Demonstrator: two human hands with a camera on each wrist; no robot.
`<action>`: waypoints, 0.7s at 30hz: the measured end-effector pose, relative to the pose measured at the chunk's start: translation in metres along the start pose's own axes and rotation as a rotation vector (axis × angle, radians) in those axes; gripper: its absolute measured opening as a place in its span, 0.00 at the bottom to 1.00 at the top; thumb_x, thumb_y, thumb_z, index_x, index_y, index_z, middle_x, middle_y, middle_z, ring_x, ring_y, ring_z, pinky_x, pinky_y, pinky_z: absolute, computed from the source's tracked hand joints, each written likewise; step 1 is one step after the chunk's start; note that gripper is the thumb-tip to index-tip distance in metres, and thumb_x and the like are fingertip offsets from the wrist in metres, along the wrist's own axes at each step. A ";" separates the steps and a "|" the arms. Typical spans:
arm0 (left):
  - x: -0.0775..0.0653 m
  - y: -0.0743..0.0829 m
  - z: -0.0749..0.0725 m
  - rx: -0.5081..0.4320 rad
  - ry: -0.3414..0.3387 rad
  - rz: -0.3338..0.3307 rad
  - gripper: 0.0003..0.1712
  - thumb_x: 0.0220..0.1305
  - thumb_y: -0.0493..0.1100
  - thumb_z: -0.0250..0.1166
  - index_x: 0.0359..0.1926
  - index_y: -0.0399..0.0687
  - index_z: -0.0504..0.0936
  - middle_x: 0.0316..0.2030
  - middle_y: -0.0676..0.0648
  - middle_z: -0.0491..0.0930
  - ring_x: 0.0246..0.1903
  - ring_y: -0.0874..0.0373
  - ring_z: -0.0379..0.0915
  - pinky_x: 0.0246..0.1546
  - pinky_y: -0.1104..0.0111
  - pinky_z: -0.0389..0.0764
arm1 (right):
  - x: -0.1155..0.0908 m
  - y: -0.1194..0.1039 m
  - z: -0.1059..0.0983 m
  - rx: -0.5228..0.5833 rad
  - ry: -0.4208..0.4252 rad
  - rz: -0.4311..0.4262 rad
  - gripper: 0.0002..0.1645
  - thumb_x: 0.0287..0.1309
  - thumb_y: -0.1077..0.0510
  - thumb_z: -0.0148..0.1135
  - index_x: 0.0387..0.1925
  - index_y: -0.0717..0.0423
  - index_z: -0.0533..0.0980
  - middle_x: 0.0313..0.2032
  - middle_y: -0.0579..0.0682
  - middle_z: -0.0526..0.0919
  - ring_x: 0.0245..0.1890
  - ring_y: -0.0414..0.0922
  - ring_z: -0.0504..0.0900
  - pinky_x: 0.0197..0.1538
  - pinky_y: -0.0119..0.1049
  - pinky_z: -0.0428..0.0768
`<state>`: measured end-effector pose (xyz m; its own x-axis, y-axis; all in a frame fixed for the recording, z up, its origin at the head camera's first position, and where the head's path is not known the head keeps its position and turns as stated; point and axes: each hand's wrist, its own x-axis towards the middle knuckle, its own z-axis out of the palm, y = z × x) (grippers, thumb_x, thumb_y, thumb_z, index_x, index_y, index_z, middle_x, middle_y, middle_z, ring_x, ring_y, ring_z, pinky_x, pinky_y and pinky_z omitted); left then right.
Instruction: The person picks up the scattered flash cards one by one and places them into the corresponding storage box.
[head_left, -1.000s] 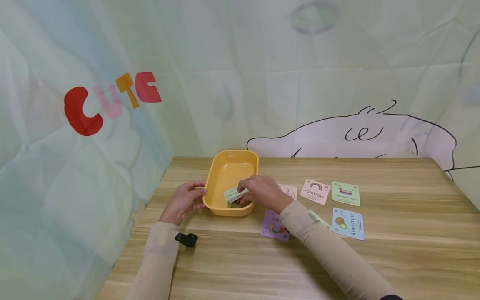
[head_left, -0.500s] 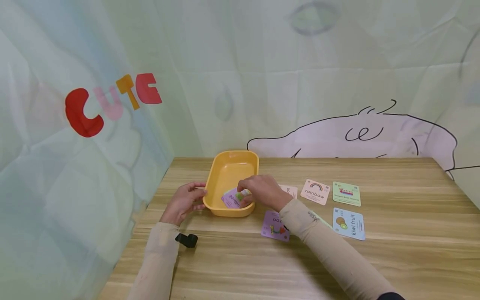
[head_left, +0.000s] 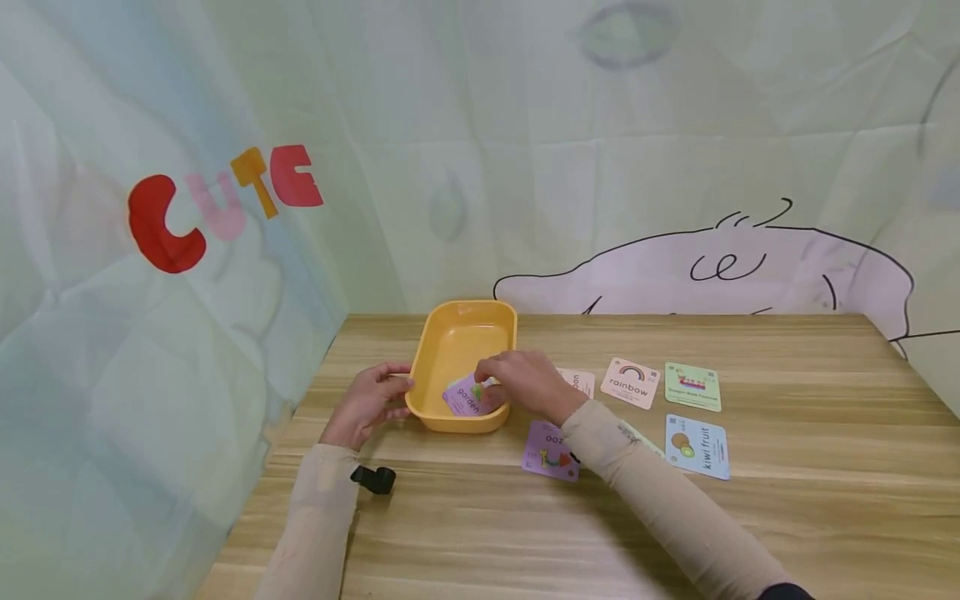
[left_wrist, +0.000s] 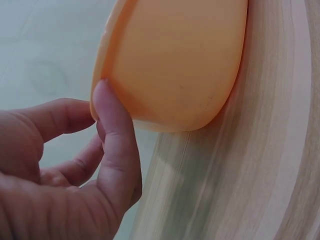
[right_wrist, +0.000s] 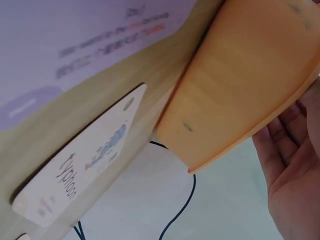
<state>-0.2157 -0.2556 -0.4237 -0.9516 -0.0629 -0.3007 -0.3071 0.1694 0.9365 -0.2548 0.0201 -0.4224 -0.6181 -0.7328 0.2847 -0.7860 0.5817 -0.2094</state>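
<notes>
On my head feed, the left hand (head_left: pixel 366 402) grips the yellow tray (head_left: pixel 459 346) at eight o'clock; the right hand (head_left: pixel 529 383) pinches the purple "garden" card (head_left: pixel 462 398) inside.

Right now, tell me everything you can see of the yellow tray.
The tray is yellow and plastic-looking, an oblong with rounded corners and raised walls. It sits open side up near the far edge of the wooden table. The left hand pinches its rim. A purple card, held by the right hand, is at its near end; whether either touches the tray is unclear.
</notes>
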 end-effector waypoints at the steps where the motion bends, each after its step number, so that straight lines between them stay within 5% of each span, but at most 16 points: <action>1: 0.000 0.000 0.000 0.000 -0.001 0.001 0.23 0.73 0.38 0.61 0.65 0.37 0.73 0.57 0.36 0.76 0.42 0.52 0.81 0.36 0.68 0.86 | -0.001 0.001 0.001 -0.007 0.017 -0.018 0.15 0.58 0.49 0.73 0.45 0.47 0.84 0.43 0.42 0.89 0.37 0.39 0.85 0.38 0.38 0.83; 7: 0.000 0.001 0.001 0.005 0.004 0.000 0.23 0.73 0.39 0.61 0.65 0.37 0.73 0.55 0.37 0.77 0.42 0.52 0.79 0.35 0.69 0.86 | -0.007 0.005 0.005 -0.017 0.110 -0.102 0.10 0.63 0.56 0.70 0.45 0.50 0.84 0.44 0.46 0.89 0.42 0.42 0.86 0.45 0.38 0.85; 21: -0.003 0.002 0.002 0.010 0.012 -0.010 0.23 0.73 0.39 0.61 0.66 0.37 0.73 0.58 0.37 0.75 0.43 0.53 0.78 0.36 0.68 0.86 | -0.035 0.010 -0.011 0.046 0.125 -0.070 0.14 0.65 0.54 0.69 0.50 0.52 0.83 0.49 0.47 0.87 0.50 0.44 0.84 0.53 0.40 0.83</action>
<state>-0.2139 -0.2530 -0.4211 -0.9485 -0.0768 -0.3074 -0.3164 0.1786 0.9317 -0.2413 0.0554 -0.4243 -0.5573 -0.7197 0.4141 -0.8289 0.5116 -0.2263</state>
